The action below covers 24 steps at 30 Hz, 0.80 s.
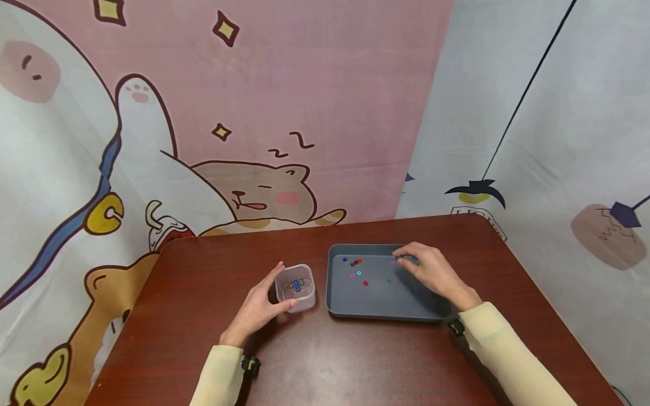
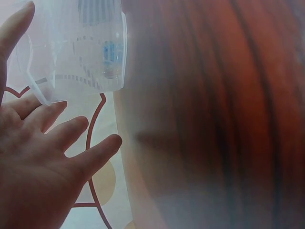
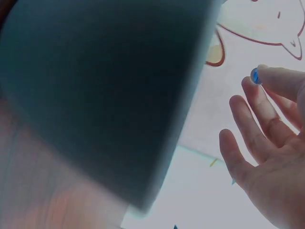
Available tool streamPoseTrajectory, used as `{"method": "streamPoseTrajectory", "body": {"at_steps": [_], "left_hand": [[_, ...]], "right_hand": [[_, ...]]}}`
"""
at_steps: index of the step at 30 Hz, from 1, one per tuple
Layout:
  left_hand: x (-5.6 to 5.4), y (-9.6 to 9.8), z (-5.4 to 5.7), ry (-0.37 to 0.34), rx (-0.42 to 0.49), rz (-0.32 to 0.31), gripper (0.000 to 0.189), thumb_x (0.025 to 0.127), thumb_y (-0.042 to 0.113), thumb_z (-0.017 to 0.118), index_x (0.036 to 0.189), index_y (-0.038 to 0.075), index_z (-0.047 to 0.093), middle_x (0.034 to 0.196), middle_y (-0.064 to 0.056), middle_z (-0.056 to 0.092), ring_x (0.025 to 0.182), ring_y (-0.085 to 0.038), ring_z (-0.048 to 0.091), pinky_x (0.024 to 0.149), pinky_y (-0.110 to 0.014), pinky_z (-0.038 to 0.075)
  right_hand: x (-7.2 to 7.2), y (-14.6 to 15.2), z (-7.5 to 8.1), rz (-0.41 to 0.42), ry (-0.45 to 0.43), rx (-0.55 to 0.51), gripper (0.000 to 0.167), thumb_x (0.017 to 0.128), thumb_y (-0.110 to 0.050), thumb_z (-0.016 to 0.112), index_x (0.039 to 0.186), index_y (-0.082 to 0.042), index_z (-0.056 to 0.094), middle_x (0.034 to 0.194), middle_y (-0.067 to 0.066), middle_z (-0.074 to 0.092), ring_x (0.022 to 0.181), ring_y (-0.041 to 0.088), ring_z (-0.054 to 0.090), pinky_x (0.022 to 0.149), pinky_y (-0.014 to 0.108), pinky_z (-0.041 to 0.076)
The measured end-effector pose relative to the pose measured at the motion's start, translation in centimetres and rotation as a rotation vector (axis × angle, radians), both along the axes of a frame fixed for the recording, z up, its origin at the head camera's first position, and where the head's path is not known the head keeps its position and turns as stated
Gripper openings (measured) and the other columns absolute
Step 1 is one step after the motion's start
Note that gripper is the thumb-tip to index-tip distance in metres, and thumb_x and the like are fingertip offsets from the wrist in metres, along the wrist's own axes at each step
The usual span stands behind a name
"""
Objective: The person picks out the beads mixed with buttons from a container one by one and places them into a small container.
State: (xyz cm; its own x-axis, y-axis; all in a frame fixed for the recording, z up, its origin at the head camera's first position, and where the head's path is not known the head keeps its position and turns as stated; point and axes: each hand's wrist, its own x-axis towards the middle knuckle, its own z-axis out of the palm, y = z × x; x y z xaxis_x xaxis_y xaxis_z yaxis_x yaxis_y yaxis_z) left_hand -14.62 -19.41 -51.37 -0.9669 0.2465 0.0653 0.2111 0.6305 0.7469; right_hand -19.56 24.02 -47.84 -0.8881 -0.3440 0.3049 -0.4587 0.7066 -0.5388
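A small clear plastic box [image 1: 307,304] stands on the table, with several blue and amber-toned beads [image 1: 297,285] on its bottom. My left hand [image 1: 258,306] holds its left side, thumb at the front and fingers along the back; in the left wrist view the other fingers spread below the box [image 2: 71,57]. My right hand [image 1: 431,270] is over the right part of a grey tray [image 1: 376,307]. Its thumb and index finger pinch a blue bead [image 3: 256,76], clear in the right wrist view. Several small beads lie scattered in the tray, among them a red bead [image 1: 365,283] and a green bead [image 1: 389,281].
The brown wooden table [image 1: 325,361] carries the box left of the tray, a narrow gap between them. Behind the table hangs a cloth [image 1: 330,113] printed with cartoon animals. The tray has a low raised rim.
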Motion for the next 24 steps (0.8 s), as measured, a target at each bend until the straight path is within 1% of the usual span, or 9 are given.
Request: {"method": "streamPoseTrajectory", "body": {"at_steps": [5,7,11,14,19,21,24], "left_hand": [[0.0,0.1,0.1,0.003,0.005,-0.002,0.097,0.084,0.049,0.086,0.162,0.022,0.037,0.167,0.003,0.033,0.150,-0.026,0.038,0.119,-0.057,0.031],[0.0,0.1,0.1,0.004,0.007,-0.003,0.096,0.084,0.048,0.086,0.162,0.021,0.037,0.167,0.003,0.033,0.150,-0.026,0.037,0.119,-0.057,0.031],[0.0,0.1,0.1,0.004,0.006,-0.006,0.096,0.084,0.049,0.086,0.162,0.022,0.037,0.168,0.003,0.032,0.151,-0.026,0.037,0.119,-0.057,0.031],[-0.1,0.0,0.1,0.001,0.006,-0.006,0.097,0.084,0.049,0.085,0.162,0.023,0.036,0.168,0.004,0.032,0.151,-0.025,0.036,0.119,-0.057,0.031],[-0.1,0.0,0.0,-0.001,0.006,-0.002,0.097,0.084,0.049,0.085,0.163,0.023,0.035,0.168,0.004,0.032,0.151,-0.025,0.036,0.119,-0.057,0.031],[-0.1,0.0,-0.1,0.000,0.006,0.001,0.098,0.083,0.050,0.085,0.163,0.024,0.035,0.167,0.004,0.032,0.150,-0.025,0.037,0.119,-0.057,0.031],[0.0,0.0,-0.1,-0.002,0.005,0.005,0.098,0.083,0.049,0.085,0.163,0.024,0.034,0.167,0.004,0.032,0.150,-0.025,0.037,0.119,-0.057,0.031]], "right_hand": [[0.6,-1.1,0.7,0.032,0.015,-0.073,0.025,0.093,-0.005,0.077,0.118,-0.009,0.077,0.116,0.006,0.073,0.109,0.028,0.069,0.088,0.054,0.057],[0.7,-1.6,1.0,0.041,0.014,-0.095,0.024,0.094,-0.007,0.077,0.118,-0.010,0.077,0.116,0.003,0.073,0.110,0.025,0.069,0.089,0.053,0.056],[1.2,-2.6,1.6,0.043,-0.005,-0.123,0.023,0.095,-0.011,0.076,0.118,-0.013,0.077,0.117,0.001,0.072,0.113,0.025,0.068,0.093,0.053,0.055],[1.6,-3.3,2.1,0.038,-0.018,-0.147,0.022,0.096,-0.015,0.075,0.118,-0.015,0.077,0.118,-0.001,0.072,0.114,0.024,0.067,0.092,0.052,0.055],[2.2,-4.6,2.4,0.047,-0.037,-0.200,0.020,0.097,-0.019,0.075,0.117,-0.021,0.078,0.115,-0.008,0.072,0.110,0.020,0.069,0.089,0.048,0.056],[2.5,-5.2,2.4,0.049,-0.053,-0.221,0.019,0.097,-0.021,0.075,0.117,-0.023,0.077,0.115,-0.009,0.073,0.110,0.020,0.069,0.091,0.050,0.055],[2.7,-6.1,2.3,0.055,-0.077,-0.259,0.020,0.098,-0.021,0.075,0.117,-0.023,0.078,0.115,-0.008,0.073,0.111,0.023,0.069,0.093,0.053,0.055]]}}
